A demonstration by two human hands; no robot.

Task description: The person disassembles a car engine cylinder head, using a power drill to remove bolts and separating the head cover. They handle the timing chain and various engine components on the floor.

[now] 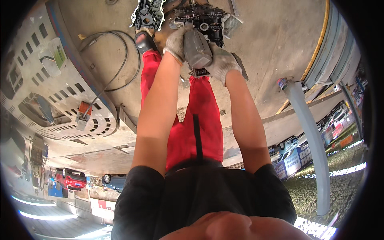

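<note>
Right hand, off-white knit glove (pixel 222 64): closed, palm against the right side of a grey, rounded, oblong power-tool housing (pixel 197 50) (tool is my read), apparently round a hidden handle. Black blocky piece (pixel 240 66) shows past that hand; may be the tool's base, can't confirm.

Left hand, off-white knit glove (pixel 175 42): on the housing's left side, fingers curved toward the far end. Most finger detail hidden, so can't tell how tightly it grips.

Housing is between both hands, blunt end toward the person, far end up against a black, oily metal engine assembly (pixel 216 30) with a toothed-looking chain (pixel 200 17) across it and a pale metal ring (pixel 204 27) in its face. Contact point is out of sight.

Doing it well, my view: right hand steers, left steadies the nose. Keep axis square to the face, wrists braced, glove knit clear of chain and anything rotating.

Further out: dark metal casting with silver edges (pixel 148 16) to the left, by the black shoe (pixel 146 43); grey mesh piece (pixel 232 25) right of the engine; black looped cable (pixel 127 52) on the concrete floor (pixel 264 52). Mind footing.
</note>
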